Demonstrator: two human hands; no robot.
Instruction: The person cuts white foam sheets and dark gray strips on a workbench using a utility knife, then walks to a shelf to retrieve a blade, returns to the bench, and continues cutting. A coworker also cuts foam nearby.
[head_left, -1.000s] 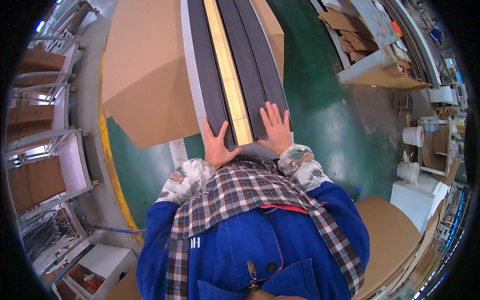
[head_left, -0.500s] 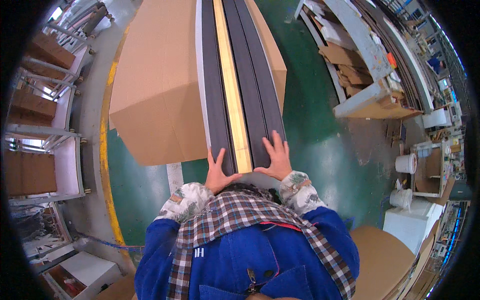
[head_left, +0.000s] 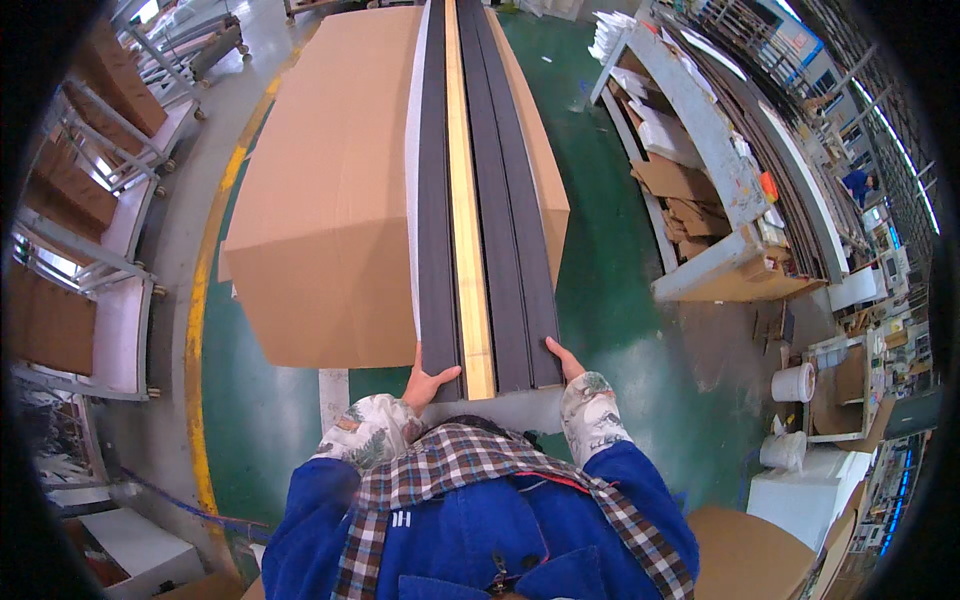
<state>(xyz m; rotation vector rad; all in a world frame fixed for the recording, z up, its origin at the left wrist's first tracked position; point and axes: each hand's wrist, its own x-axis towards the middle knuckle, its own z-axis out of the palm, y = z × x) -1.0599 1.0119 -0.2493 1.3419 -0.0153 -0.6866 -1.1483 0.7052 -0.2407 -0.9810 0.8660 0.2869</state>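
A row of long dark grey strips (head_left: pixel 512 300), with a yellowish wooden strip (head_left: pixel 472 320) between them, runs away from my body. My left hand (head_left: pixel 428 382) grips the near left corner, its thumb across the top and a finger along the outer side. At the near right edge, my right hand (head_left: pixel 567 362) holds the side of the outermost strip; most of its fingers are hidden beside or under it. A pale sheet edge (head_left: pixel 413 200) shows along the left side of the strips. They lie over a large brown cardboard box (head_left: pixel 320 230).
On the right, a grey metal rack (head_left: pixel 715 170) holds cardboard scraps and long dark strips. White buckets (head_left: pixel 793 382) stand beyond it. Wheeled carts (head_left: pixel 120 340) with brown boxes line the left, past a yellow floor line (head_left: pixel 203 330). Cardboard (head_left: pixel 750 550) sits near my right side.
Both hands were spread over the top of the strips near their ends; now they have moved to the outer sides and grip there. The strips' near ends appear lower in the view.
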